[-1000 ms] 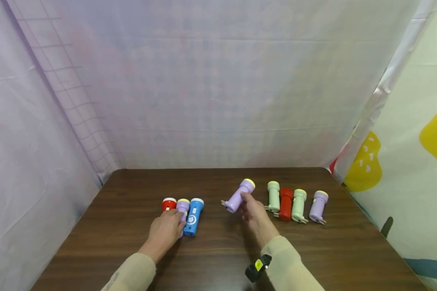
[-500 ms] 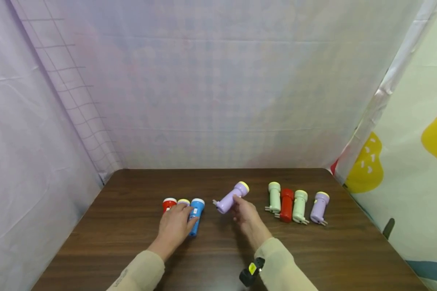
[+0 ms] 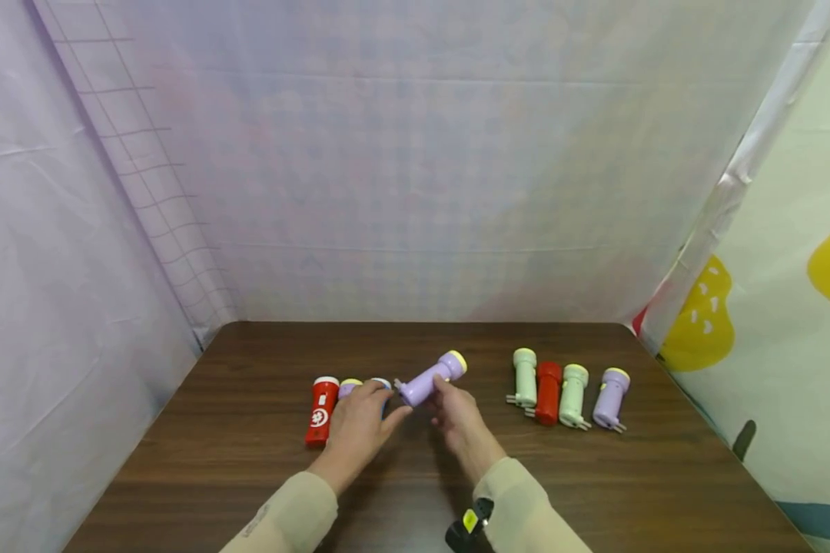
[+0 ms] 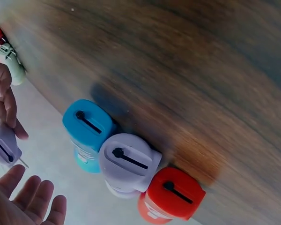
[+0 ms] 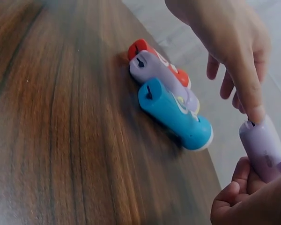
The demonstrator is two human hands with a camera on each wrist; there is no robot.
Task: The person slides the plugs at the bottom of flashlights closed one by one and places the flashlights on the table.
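Observation:
My right hand (image 3: 459, 426) holds a purple flashlight (image 3: 429, 380) above the table, its yellow-rimmed head pointing up and right. Fold-out plug prongs (image 4: 24, 163) show at its tail. My left hand (image 3: 360, 422) reaches to that tail with thumb and fingers loosely extended; in the right wrist view a fingertip meets or nearly meets the tail. Behind the left hand lie a red flashlight (image 3: 323, 411), a second purple flashlight (image 5: 157, 75) and a blue flashlight (image 5: 175, 115), side by side. Black slots show in their tails, with no prongs out. The head view partly hides the purple and blue ones.
At the right lie a green flashlight (image 3: 525, 378), a red flashlight (image 3: 548, 393), another green flashlight (image 3: 573, 395) and a purple flashlight (image 3: 611, 398), prongs out. The brown wooden table (image 3: 415, 499) ends at a pale curtain (image 3: 415, 192). A black strap device (image 3: 466, 526) hangs at the right cuff.
My left hand has moved right from over the lying purple flashlight to the held one's tail, uncovering the red flashlight. My right hand has brought its flashlight left and tilted it flatter.

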